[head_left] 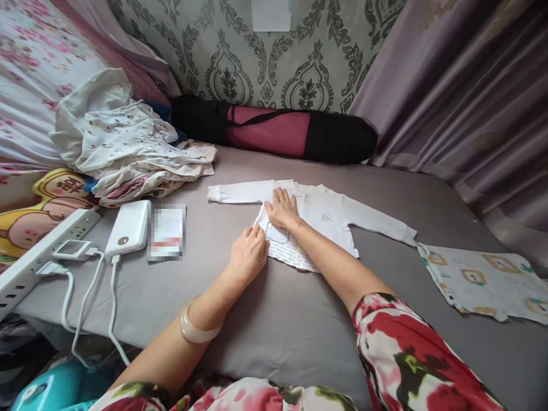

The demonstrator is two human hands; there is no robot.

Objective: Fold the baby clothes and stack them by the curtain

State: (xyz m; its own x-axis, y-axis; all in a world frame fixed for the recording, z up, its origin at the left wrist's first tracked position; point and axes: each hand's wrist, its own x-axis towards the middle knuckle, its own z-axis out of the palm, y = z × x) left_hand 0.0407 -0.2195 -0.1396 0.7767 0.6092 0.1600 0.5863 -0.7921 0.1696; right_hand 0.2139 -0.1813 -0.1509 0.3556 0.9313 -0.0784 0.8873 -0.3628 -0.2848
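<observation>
A small white long-sleeved baby shirt [331, 228] lies spread on the grey sheet, sleeves stretched out to both sides, with printed drawings on its front. My left hand [250, 251] is closed on the shirt's left side edge, near the lower hem. Fingers apart, my right hand [281, 208] lies flat on the shirt's chest, just below the neckline. Part of the front print is hidden under my right hand and forearm.
A heap of clothes [132, 142] sits at the left, near a white power bank [128, 227], a small packet [166, 233] and a power strip [25, 257] with cables. A folded patterned cloth [479, 279] lies at the right. Behind rests a long black-and-pink bag [269, 131].
</observation>
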